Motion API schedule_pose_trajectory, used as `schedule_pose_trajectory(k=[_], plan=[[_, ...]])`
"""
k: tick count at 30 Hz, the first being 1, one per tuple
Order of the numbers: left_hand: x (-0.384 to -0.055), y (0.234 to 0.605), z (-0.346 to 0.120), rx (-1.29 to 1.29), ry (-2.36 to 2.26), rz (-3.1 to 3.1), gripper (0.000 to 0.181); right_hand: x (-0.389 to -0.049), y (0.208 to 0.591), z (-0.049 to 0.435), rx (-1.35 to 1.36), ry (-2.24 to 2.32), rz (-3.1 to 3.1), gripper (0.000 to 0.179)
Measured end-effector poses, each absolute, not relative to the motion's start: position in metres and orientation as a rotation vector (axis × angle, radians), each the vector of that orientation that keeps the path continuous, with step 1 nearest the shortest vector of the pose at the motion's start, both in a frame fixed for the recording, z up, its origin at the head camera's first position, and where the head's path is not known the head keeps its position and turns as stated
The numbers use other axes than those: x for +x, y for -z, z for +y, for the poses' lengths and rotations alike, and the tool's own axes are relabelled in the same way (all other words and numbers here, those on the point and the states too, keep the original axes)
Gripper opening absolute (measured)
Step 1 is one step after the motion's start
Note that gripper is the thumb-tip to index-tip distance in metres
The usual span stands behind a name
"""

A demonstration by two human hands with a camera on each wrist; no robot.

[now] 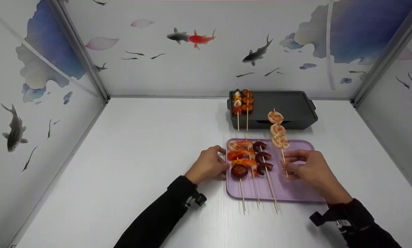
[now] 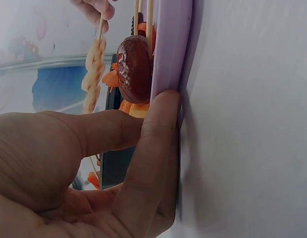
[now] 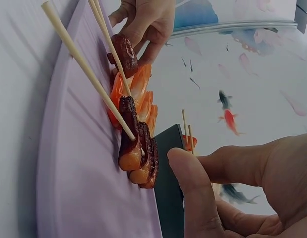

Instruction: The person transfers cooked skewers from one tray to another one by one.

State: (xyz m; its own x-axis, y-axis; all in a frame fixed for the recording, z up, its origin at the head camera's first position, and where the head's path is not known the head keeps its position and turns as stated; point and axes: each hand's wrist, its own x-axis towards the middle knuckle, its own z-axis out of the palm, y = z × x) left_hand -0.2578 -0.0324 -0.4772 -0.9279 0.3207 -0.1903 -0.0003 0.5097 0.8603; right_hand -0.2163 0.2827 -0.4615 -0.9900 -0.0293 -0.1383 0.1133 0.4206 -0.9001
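My left hand (image 1: 209, 163) grips the left edge of a lilac tray (image 1: 295, 191), thumb tip against its outer side in the left wrist view. Between the thumb and fingers of my right hand (image 1: 311, 168) is the stick of a lotus root skewer (image 1: 278, 130), raised over the tray's right part with its slices pointing toward the grill. On the tray lie a skewer with a round brown mushroom-like cap (image 1: 239, 171), shrimp skewers (image 1: 245, 154) and dark octopus-tentacle skewers (image 1: 262, 157). Their sticks jut past the near rim.
Behind the tray stands a black grill plate (image 1: 278, 103). At its left end rest a sliced orange skewer (image 1: 247, 100) and a mixed vegetable skewer (image 1: 237, 102), sticks toward me. White walls with painted fish enclose the white table (image 1: 150, 144).
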Motion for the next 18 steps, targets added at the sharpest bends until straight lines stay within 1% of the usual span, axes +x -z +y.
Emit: schedule_pose_trajectory(k=[9,18], plan=[[-0.258,0.478,-0.032,0.268,-1.388,2.428,0.049,-0.21,0.465,0.281,0.079,1.607,2.521,0.043],[-0.258,0.479,-0.032,0.257,-1.4,2.409,0.048,-0.203,0.467,0.28,0.112,1.513,2.556,0.044]])
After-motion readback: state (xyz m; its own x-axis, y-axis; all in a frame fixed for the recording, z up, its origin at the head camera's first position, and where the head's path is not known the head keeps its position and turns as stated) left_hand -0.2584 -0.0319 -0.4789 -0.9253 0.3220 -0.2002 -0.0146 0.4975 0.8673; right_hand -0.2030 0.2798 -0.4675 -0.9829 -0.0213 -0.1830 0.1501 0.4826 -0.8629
